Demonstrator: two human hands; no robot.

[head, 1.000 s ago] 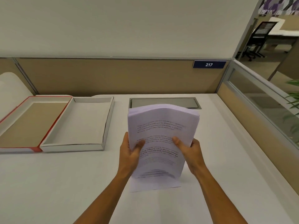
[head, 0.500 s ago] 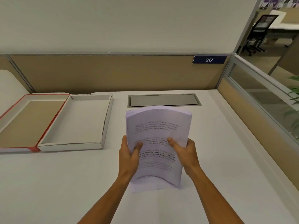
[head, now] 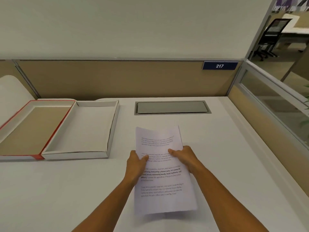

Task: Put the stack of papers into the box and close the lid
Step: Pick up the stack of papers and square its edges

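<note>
A stack of printed white papers [head: 163, 180] is held just above the white desk, nearly flat, in front of me at the centre. My left hand [head: 135, 166] grips its left edge with the thumb on top. My right hand [head: 184, 158] grips the right edge the same way. The open box lies to the left: a white tray [head: 110, 131], empty, and beside it the red-edged lid [head: 55, 128] lying open with its brown inside up.
A grey cable hatch [head: 172, 107] is set into the desk [head: 66, 190] behind the papers. A tan partition [head: 117, 77] with a blue "217" plate [head: 219, 65] runs along the back. A glass divider [head: 275, 104] borders the right side.
The stack was upright and bowed in both hands; it has tipped down and forward and now lies almost flat, slightly lower. Both hands keep their grip on its sides.
</note>
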